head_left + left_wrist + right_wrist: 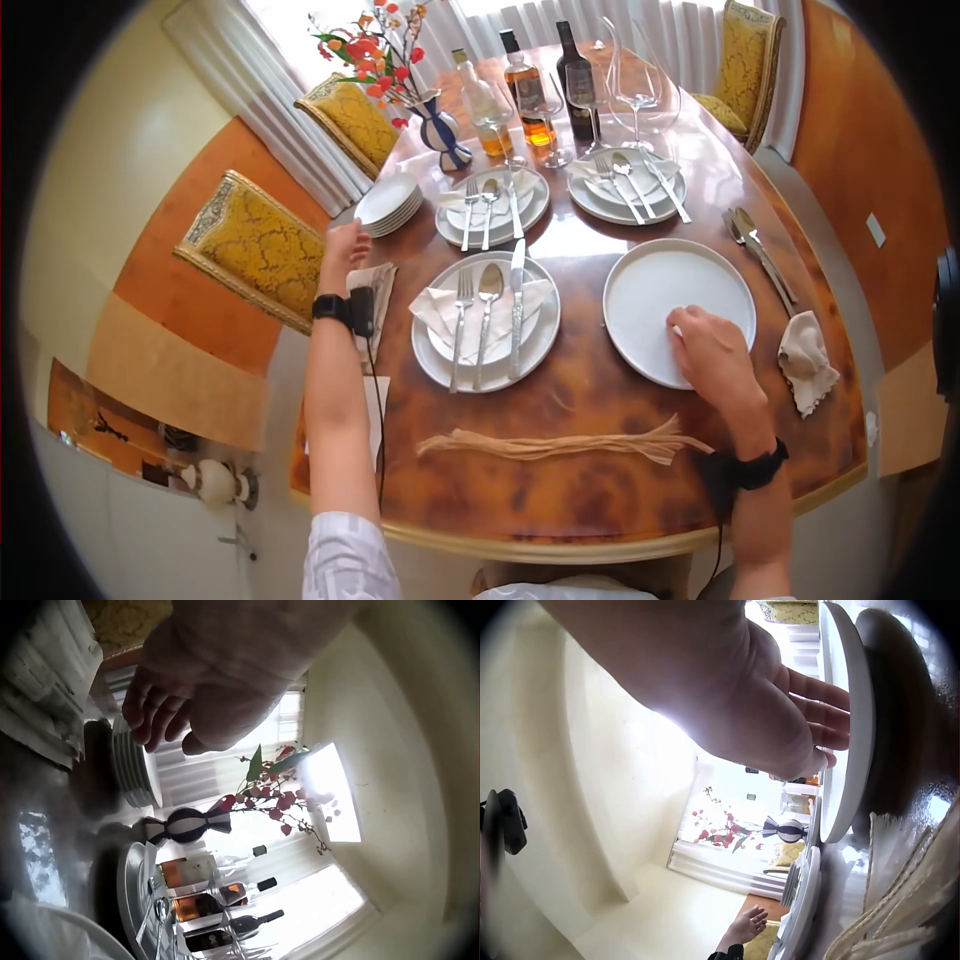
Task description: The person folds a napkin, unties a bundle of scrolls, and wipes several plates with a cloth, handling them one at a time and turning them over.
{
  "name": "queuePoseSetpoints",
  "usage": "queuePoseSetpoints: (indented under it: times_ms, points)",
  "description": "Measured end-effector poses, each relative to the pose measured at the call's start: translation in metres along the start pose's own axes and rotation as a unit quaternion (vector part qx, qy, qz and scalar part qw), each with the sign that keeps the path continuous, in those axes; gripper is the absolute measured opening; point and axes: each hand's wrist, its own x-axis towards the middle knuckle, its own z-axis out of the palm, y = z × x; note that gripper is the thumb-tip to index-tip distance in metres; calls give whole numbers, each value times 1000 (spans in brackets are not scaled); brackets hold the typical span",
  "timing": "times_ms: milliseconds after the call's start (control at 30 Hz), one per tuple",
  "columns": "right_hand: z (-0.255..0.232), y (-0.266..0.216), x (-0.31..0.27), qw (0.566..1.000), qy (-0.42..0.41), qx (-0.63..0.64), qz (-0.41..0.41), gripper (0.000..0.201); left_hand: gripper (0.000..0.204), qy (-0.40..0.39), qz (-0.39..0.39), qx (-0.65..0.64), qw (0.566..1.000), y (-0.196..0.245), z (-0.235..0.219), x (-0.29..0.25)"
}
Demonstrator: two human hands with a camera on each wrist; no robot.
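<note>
My right hand [715, 360] is over the large white plate [640, 285] at the right front setting. In the right wrist view its fingers [821, 712] reach down to the surface of that plate, fairly straight. My left hand [346, 250] is held near the stack of small white plates [388, 205] at the table's left edge. Its fingers [154, 712] are loosely bent in the left wrist view, with nothing between them, and overlap the stack's top plate there.
Left of the bare plate is a setting with a napkin [435, 310], fork, spoon and knife [517, 310]. Cutlery [765, 258] and a bunched napkin [808, 362] lie right. A raffia-like bundle [560, 443] lies in front. Bottles [575, 90], wine glasses and a vase [440, 135] stand behind.
</note>
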Motion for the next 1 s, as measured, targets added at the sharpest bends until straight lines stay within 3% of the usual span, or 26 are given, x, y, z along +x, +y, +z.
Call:
queuePoseSetpoints:
  times_ms: [33, 167, 267, 367, 467, 500, 633, 733, 833, 967, 1000]
  points:
    - [0, 1, 1, 1000, -15, -16, 15, 11, 44, 2, -18, -12, 1000, -11, -4, 32]
    - [-4, -4, 3, 998, -40, -40, 40, 14, 63, 86, -32, 6, 996, -18, 16, 65]
    - [-5, -9, 7, 996, -57, -49, 55, 17, 66, 93, -32, 7, 995, -23, 24, 87]
    - [-6, -11, 10, 995, -62, -54, 57, 21, 67, 109, -59, 106, 987, -32, 29, 114]
    - [-5, -10, 11, 994, -68, -47, 72, 26, 45, 123, 5, 25, 992, -51, 34, 110]
    - [-4, -10, 11, 994, -69, -47, 72, 28, 38, 133, -22, 47, 990, -47, 34, 116]
    - [-3, -9, 11, 994, -67, -46, 70, 33, 55, 89, -29, 44, 995, -52, 21, 127]
    - [-4, -10, 11, 995, -68, -45, 65, 34, 58, 115, -55, 69, 990, -43, 23, 114]
    - [-5, -10, 9, 994, -67, -34, 73, 33, 60, 115, -29, 98, 988, -66, 8, 137]
    - [-9, -12, 7, 994, -75, -26, 76, 33, 52, 95, -28, 213, 972, -4, -5, 81]
    - [-9, -10, 6, 996, -68, -29, 59, 31, 49, 36, -2, 204, 978, 3, -12, 72]
